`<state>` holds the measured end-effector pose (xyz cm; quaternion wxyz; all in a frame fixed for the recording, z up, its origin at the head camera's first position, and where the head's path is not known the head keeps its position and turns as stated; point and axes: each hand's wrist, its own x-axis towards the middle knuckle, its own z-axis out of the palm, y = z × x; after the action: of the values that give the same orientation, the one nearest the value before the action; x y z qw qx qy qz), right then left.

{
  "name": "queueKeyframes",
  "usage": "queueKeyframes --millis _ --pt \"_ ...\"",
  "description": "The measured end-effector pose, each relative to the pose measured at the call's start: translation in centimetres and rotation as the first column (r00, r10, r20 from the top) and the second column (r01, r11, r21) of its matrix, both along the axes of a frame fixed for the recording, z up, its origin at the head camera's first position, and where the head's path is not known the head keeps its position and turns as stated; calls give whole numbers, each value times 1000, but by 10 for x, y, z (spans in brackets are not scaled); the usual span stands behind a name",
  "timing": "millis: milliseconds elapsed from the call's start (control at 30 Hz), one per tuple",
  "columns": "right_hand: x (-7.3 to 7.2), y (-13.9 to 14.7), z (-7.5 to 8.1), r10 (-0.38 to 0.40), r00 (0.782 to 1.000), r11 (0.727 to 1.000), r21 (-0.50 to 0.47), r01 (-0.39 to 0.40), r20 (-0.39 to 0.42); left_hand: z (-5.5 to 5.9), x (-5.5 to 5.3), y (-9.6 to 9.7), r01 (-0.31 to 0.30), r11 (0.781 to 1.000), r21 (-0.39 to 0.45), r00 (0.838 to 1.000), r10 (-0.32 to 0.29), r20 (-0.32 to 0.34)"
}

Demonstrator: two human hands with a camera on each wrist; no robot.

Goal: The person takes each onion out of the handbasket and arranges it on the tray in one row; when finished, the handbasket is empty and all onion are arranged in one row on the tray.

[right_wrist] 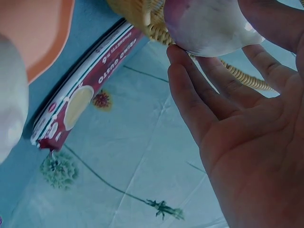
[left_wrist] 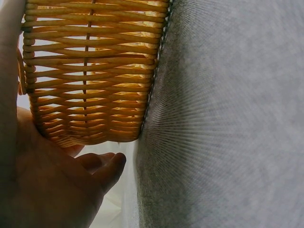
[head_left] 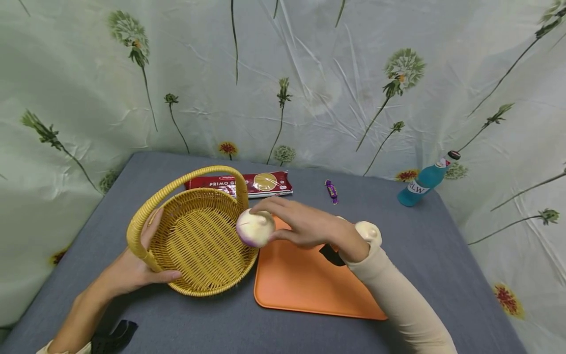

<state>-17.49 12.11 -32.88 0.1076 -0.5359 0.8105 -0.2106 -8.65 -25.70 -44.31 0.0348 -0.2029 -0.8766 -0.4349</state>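
Observation:
My left hand [head_left: 132, 268] grips the left side of a yellow wicker basket [head_left: 201, 291], with its thumb over the rim and its fingers near the handle's base. In the left wrist view, the basket's woven wall [left_wrist: 95, 85] hides part of that hand. My right hand [head_left: 305, 223] holds a white and purple turnip [head_left: 255, 227] by the basket's right rim. The right wrist view shows the turnip [right_wrist: 209, 28] between thumb and fingers. Under my right forearm lies an orange tray [head_left: 305, 280]. Another whitish bulb [head_left: 369, 231] shows beside the right wrist, partly hidden by the sleeve.
Behind the basket lies a red spaghetti pack [head_left: 267, 183]. A purple-wrapped candy [head_left: 331, 191] is to its right. At the far right stands a blue bottle [head_left: 422, 183] with a dark cap. Floral cloth [head_left: 309, 98] hangs behind the grey table [head_left: 212, 324].

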Motion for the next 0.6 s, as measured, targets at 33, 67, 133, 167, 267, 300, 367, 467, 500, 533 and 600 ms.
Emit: queueKeyframes --millis 33,67,133,167,267,300,367,467,500,533,600 --pt "-1 2 0 -6 1000 1000 -1 6 4 0 0 0 0 1000 0 1000 0 4" --pt "-2 3 1 -13 1000 1000 1 13 10 0 0 0 -1 1000 1 1000 1 7" --pt "-5 6 1 -30 999 1000 10 30 19 0 0 0 -1 1000 5 1000 1 11" --pt "-6 7 1 -42 999 999 14 42 26 0 0 0 -2 1000 4 1000 2 11" --pt "-8 11 1 -78 996 997 32 76 40 -1 -1 0 0 1000 2 1000 0 7" --pt "-9 12 0 -86 995 996 34 85 41 -1 -1 0 2 1000 2 1000 -2 7" --pt "-10 14 -2 -94 995 995 30 93 41 -2 -1 -1 4 1000 1 1000 -4 6" --pt "-13 17 -6 -96 995 995 23 95 31 -2 -1 -1 9 1000 4 1000 -9 5" --pt "-14 18 -7 -94 995 995 19 94 26 -2 -1 -1 9 1000 5 1000 -9 4" --pt "-14 20 -7 -94 995 995 16 94 23 -2 -1 -1 9 1000 5 1000 -9 2" --pt "-16 22 -9 -95 995 995 11 94 14 -2 -1 -1 7 1000 5 1000 -7 3"
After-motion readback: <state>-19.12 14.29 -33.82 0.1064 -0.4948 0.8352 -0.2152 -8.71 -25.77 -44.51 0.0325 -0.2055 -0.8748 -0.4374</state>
